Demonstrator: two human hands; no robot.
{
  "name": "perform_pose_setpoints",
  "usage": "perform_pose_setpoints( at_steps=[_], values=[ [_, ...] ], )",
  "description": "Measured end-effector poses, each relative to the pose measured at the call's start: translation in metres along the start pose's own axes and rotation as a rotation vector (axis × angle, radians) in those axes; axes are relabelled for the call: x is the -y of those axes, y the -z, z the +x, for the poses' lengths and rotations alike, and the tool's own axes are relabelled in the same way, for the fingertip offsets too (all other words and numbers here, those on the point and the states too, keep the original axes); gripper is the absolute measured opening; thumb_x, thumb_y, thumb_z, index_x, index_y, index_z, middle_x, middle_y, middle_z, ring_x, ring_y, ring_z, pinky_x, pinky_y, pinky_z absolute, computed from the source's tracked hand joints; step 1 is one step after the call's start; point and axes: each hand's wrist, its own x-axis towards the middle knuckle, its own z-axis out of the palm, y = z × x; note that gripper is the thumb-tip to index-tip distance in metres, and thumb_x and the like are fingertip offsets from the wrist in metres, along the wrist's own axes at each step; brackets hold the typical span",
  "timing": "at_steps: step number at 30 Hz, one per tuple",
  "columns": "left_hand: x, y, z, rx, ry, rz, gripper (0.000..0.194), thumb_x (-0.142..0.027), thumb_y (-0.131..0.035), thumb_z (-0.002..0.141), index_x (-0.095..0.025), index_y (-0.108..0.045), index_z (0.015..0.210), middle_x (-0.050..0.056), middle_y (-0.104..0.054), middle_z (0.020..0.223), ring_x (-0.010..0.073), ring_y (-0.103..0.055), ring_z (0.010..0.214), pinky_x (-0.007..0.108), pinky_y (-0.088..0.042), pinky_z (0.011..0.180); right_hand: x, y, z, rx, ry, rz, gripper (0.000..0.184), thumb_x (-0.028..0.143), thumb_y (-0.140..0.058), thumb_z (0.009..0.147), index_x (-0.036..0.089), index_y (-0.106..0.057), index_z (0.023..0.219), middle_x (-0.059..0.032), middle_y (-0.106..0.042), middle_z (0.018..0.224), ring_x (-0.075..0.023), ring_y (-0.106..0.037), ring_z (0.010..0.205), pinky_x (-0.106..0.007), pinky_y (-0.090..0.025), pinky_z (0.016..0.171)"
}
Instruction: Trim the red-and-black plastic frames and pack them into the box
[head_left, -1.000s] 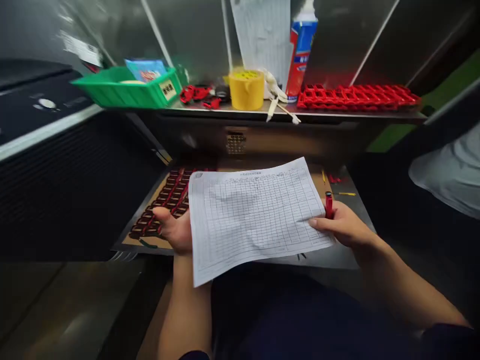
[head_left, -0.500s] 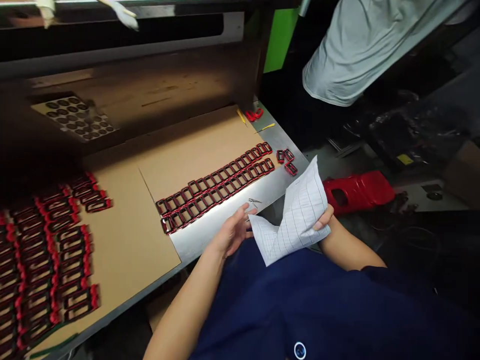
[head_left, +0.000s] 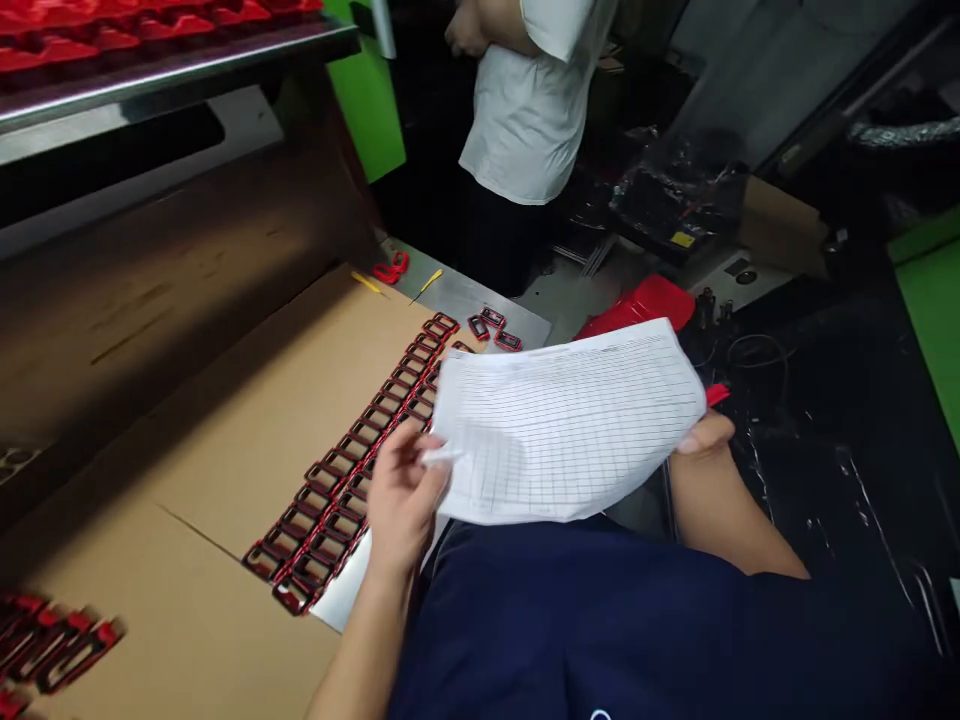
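Observation:
A white paper sheet [head_left: 570, 430] printed with a table of ruled lines is spread out in front of my body, slightly curved. My right hand [head_left: 705, 434] grips its right edge, thumb on top. At the left edge, my left hand [head_left: 405, 480] is closed with thumb and fingers around the paper, a small white fold or corner showing between them. Two rows of red and black rectangular frames [head_left: 367, 430] lie on the cardboard beside my left hand, partly hidden behind the sheet.
Several loose frames [head_left: 491, 318], red parts [head_left: 391, 267] and a yellow-handled tool [head_left: 427, 285] lie on the metal table end. More frames [head_left: 64, 645] sit at lower left. A person in a white shirt [head_left: 529, 120] stands beyond the table. A red moulded part [head_left: 652, 300] is behind the sheet.
The folded sheet is now opened out flat. My left hand has gone from open beside it to holding its left edge. The view has swung right.

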Motion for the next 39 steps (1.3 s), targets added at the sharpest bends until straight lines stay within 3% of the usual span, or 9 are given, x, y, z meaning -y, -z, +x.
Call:
perform_pose_setpoints(
  at_steps=[3,6,12,16,21,25,28,31,39],
  values=[
    [-0.013,0.028,-0.027,-0.07,-0.366,0.258,0.038,-0.013,-0.081,0.073,-0.028,-0.069,0.106,0.0,-0.069,0.092,0.0133,-0.066,0.086,0.022,-0.054,0.072,0.002,-0.003,-0.009,0.081,-0.09,0.09,0.048,0.049,-0.08,0.051,0.018,-0.077,0.086,-0.0099,-0.076,0.085,-0.0342,-0.072,0.094,-0.044,-0.057,0.08],
    [-0.022,0.049,-0.049,-0.037,-0.601,0.432,0.04,-0.005,-0.079,0.071,-0.028,-0.069,0.102,-0.001,-0.069,0.092,0.0144,-0.066,0.084,0.027,-0.055,0.075,0.002,-0.022,0.004,0.203,-0.231,0.165,0.042,0.045,-0.085,0.054,0.017,-0.077,0.083,-0.0069,-0.076,0.08,-0.0258,-0.072,0.079,-0.033,-0.058,0.067],
    [-0.032,0.076,-0.082,-0.256,-0.738,0.613,0.034,-0.013,-0.085,0.063,-0.028,-0.066,0.086,-0.004,-0.068,0.084,0.016,-0.064,0.073,0.033,-0.057,0.07,0.012,-0.077,0.048,0.166,-0.253,0.206,0.038,0.034,-0.094,0.056,0.017,-0.079,0.087,-0.0054,-0.079,0.089,-0.0217,-0.073,0.082,-0.034,-0.06,0.081],
    [-0.038,0.079,-0.1,-0.423,-0.599,0.51,0.025,-0.034,-0.084,0.07,-0.027,-0.065,0.084,-0.003,-0.066,0.075,0.0161,-0.062,0.068,0.032,-0.054,0.067,0.02,-0.098,0.061,0.205,-0.233,0.198,0.049,0.032,-0.097,0.053,0.017,-0.079,0.096,-0.0079,-0.08,0.096,-0.0283,-0.075,0.093,-0.043,-0.059,0.09],
    [-0.04,0.083,-0.11,-0.553,-0.199,0.314,0.032,-0.036,-0.088,0.07,-0.024,-0.066,0.091,-0.003,-0.064,0.077,0.0123,-0.062,0.074,0.022,-0.053,0.068,0.032,-0.115,0.07,0.307,-0.222,0.102,0.051,0.034,-0.098,0.054,0.019,-0.08,0.098,-0.0077,-0.08,0.097,-0.0309,-0.075,0.097,-0.046,-0.059,0.093],
    [-0.036,0.085,-0.115,-0.507,0.026,0.037,0.065,-0.027,-0.09,0.067,-0.037,-0.061,0.124,0.0,-0.066,0.112,0.0138,-0.065,0.099,0.021,-0.056,0.08,0.041,-0.127,0.075,0.38,-0.185,0.054,0.045,0.036,-0.096,0.057,0.018,-0.08,0.095,-0.0074,-0.08,0.097,-0.0299,-0.075,0.096,-0.045,-0.059,0.094],
    [-0.034,0.082,-0.117,-0.486,0.058,-0.069,0.097,-0.022,-0.088,0.068,-0.051,-0.039,0.146,0.001,-0.057,0.139,0.0163,-0.059,0.125,0.024,-0.054,0.094,0.042,-0.131,0.077,0.412,-0.158,0.036,0.047,0.035,-0.097,0.057,0.018,-0.08,0.098,-0.0075,-0.08,0.099,-0.0303,-0.075,0.097,-0.045,-0.059,0.094],
    [-0.029,0.083,-0.116,-0.453,0.067,-0.097,0.108,-0.022,-0.089,0.065,-0.053,-0.031,0.151,0.002,-0.055,0.143,0.0191,-0.055,0.132,0.028,-0.053,0.099,0.04,-0.132,0.078,0.419,-0.114,0.025,0.047,0.034,-0.096,0.059,0.019,-0.079,0.1,-0.0074,-0.079,0.102,-0.0303,-0.074,0.101,-0.046,-0.059,0.095],
    [-0.02,0.091,-0.104,-0.297,0.288,-0.096,0.07,-0.028,-0.092,0.058,-0.026,-0.069,0.124,0.007,-0.075,0.106,0.0245,-0.073,0.096,0.034,-0.06,0.082,0.039,-0.127,0.074,0.37,-0.036,-0.017,0.047,0.039,-0.097,0.056,0.021,-0.08,0.096,-0.0069,-0.079,0.1,-0.0316,-0.073,0.102,-0.047,-0.059,0.094]
  ],
)
